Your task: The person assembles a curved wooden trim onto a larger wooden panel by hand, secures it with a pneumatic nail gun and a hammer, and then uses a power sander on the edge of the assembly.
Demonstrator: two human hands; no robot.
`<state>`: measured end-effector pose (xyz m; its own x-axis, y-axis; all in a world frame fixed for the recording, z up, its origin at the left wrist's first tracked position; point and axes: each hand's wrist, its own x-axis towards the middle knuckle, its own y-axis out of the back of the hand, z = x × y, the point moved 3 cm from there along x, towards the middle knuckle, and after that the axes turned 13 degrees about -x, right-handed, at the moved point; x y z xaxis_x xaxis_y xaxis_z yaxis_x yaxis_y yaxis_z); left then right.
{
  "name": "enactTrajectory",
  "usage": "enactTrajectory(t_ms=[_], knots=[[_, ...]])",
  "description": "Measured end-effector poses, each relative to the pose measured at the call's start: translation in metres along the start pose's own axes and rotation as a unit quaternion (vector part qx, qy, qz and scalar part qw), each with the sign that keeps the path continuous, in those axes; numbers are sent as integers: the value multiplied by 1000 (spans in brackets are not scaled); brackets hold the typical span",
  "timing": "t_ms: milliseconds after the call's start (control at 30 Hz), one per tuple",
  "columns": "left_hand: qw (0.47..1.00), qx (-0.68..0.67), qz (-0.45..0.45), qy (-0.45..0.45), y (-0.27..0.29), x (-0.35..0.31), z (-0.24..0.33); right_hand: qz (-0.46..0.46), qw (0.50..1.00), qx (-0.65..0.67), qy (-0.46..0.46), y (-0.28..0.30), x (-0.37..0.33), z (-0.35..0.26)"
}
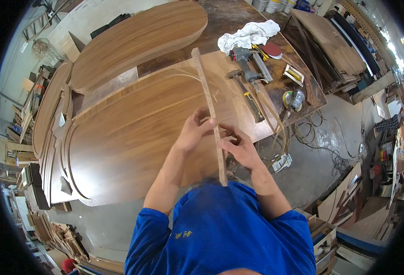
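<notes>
A long, narrow wooden strip (pixel 205 87) with a pale, speckled face stands out in front of me, one end near my chest and the other over the work table. My left hand (pixel 196 130) pinches it near the middle from the left side. Slightly closer to me, my right hand (pixel 239 147) grips the strip from the right with bent fingers. Beneath and to the left lies a large brown wood-grain panel (pixel 124 137) with a rounded, curved left end.
Right of the strip lie a hammer (pixel 252 103), a nail gun (pixel 245 64), a red sanding disc (pixel 272 50) and a white cloth (pixel 250 35). A hose (pixel 282 133) hangs off the table's right edge. Another rounded panel (pixel 137 41) lies at the back left.
</notes>
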<state>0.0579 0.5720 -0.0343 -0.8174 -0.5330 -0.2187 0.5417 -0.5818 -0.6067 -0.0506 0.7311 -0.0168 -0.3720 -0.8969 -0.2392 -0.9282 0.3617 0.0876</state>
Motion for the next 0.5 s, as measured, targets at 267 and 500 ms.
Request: enactTrajectory(t_ms=[267,500], knots=[[991,-3,-74,114,5,9,-16,136,853,-366,347,49,11,-34],[989,-6,-25,146,-31,-4,-42,-5,679,-591,435,72,9,-26]])
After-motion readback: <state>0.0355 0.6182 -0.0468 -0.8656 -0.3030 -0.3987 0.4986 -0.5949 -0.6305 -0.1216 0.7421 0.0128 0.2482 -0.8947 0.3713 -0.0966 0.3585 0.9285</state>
